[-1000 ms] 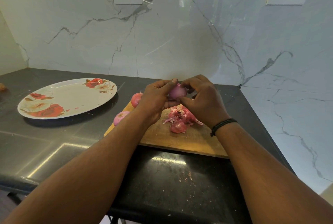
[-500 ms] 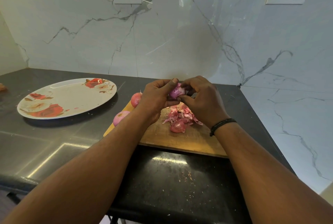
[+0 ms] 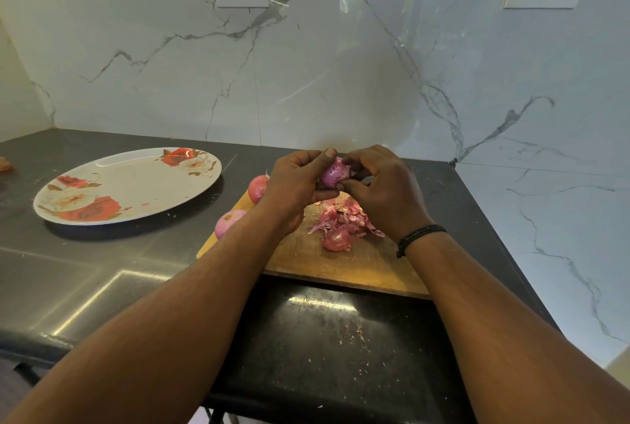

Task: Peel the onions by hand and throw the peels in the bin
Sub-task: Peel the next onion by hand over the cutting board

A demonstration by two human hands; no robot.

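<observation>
Pinching a small purple onion (image 3: 335,174) between them, the fingers (image 3: 354,186) of the right hand (image 3: 381,192) curl against its right side while the left hand (image 3: 293,185) grips it with the thumb laid over the top. The onion is held above a wooden cutting board (image 3: 341,263), where a heap of pink peels (image 3: 341,222) lies. Two more onions (image 3: 258,188) sit at the board's left edge. A flowered plate (image 3: 129,185) rests farther left on the dark tabletop (image 3: 102,270).
</observation>
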